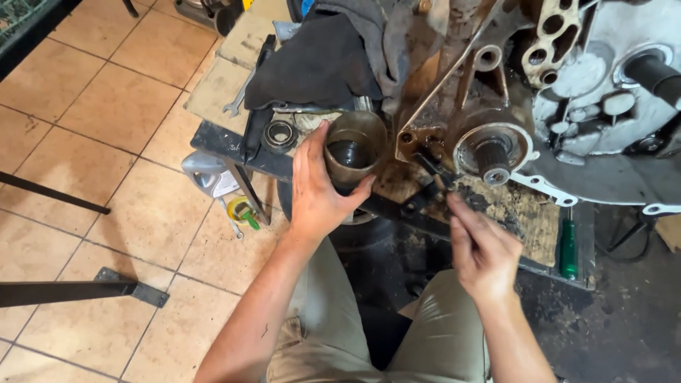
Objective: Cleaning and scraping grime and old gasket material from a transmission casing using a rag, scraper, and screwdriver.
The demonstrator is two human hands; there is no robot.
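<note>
My left hand (317,190) grips a short, greasy metal sleeve (352,147), hollow and dark inside, held upright at the front of the bench. To its right, my right hand (482,252) pinches a slim dark tool (431,169) whose tip points up toward a rusty gearbox housing (454,120). A splined shaft (493,159) sticks out of a round flange on that housing, just above my right hand. Both hands are smeared with grease.
A bearing (279,135), a spanner (238,99) and a black cloth (312,64) lie on the bench at left. A green-handled screwdriver (568,248) rests at the bench's right edge. A grey oil jug (206,174) stands on the tiled floor. A large pale bell housing (610,128) fills the right.
</note>
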